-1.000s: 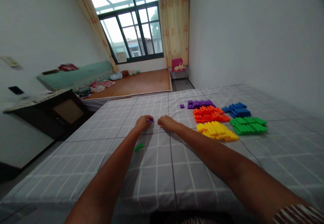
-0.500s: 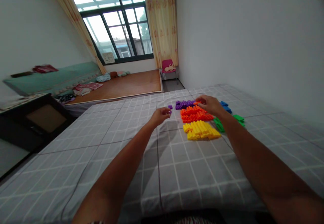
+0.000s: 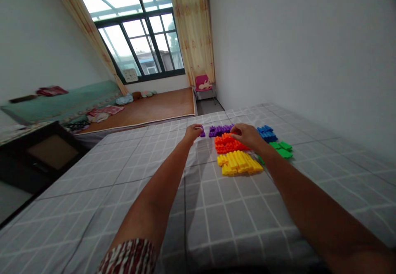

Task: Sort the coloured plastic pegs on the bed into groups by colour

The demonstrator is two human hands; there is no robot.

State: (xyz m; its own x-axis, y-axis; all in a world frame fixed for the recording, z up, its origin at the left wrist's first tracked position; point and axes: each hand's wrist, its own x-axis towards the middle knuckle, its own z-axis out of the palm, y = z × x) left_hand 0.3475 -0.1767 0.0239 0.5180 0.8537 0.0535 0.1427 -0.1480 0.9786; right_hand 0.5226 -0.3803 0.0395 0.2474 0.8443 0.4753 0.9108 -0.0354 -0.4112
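My left hand (image 3: pixel 193 133) is closed at the fingertips on a small purple plastic block (image 3: pixel 202 132), left of the row of purple blocks (image 3: pixel 220 131). My right hand (image 3: pixel 247 135) reaches over the group of orange blocks (image 3: pixel 227 143), its thumb and fingers pinched at an orange block along the group's back edge; the fingers partly hide it. Nearer to me lies a bundle of yellow blocks (image 3: pixel 239 162). Blue blocks (image 3: pixel 267 134) and green blocks (image 3: pixel 284 150) lie beyond and right of my right wrist, the green ones partly hidden by my forearm.
All the blocks lie on a grey checked bedspread (image 3: pixel 148 158). A white wall (image 3: pixel 297 51) runs along the right. Farther off are a brown mat-topped bed (image 3: pixel 167 102), a pink chair (image 3: pixel 202 82) and a dark cabinet (image 3: pixel 40 154) at left.
My left hand has moved forward to the purple block. My right hand has come down with the orange block from beside the purple row to the orange group. The view has shifted slightly.
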